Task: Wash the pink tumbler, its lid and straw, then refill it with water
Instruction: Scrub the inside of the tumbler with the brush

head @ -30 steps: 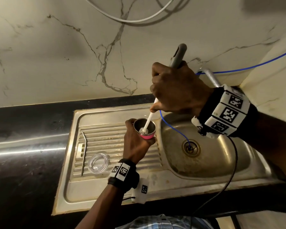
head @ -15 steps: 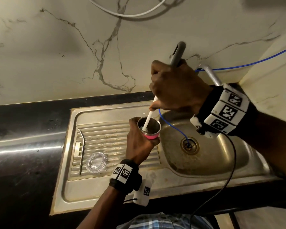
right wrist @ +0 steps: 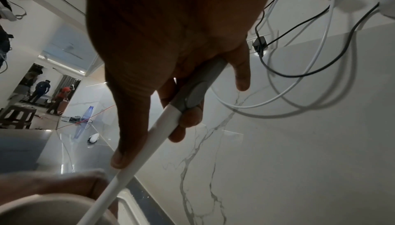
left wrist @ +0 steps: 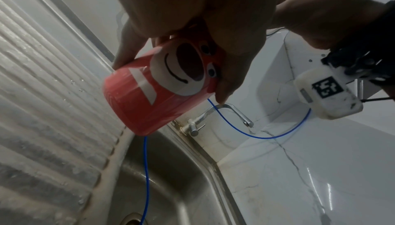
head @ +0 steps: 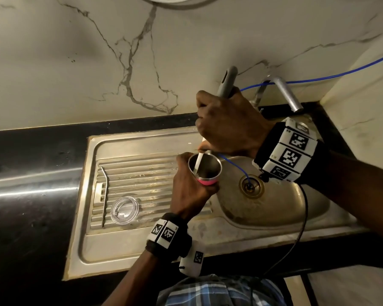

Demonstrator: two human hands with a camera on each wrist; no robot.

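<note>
My left hand (head: 189, 191) grips the pink tumbler (head: 206, 181) with a bear face (left wrist: 162, 83), holding it over the edge between the draining board and the sink bowl. My right hand (head: 227, 124) grips the grey handle of a bottle brush (head: 226, 83); its white shaft (right wrist: 136, 159) runs down into the tumbler's steel inside. The brush head is hidden deep in the cup. The clear lid (head: 124, 210) and the bent metal straw (head: 105, 195) lie on the draining board to the left.
The steel sink (head: 274, 208) has a drain (head: 251, 186) with a thin blue tube (head: 234, 165) running into it. A chrome tap (head: 285, 93) stands behind my right hand. Black counter (head: 31, 173) lies left; marble wall behind, cables hanging above.
The brush has gone deeper into the tumbler, so its bristles no longer show at the rim. The tumbler has shifted slightly right, toward the bowl.
</note>
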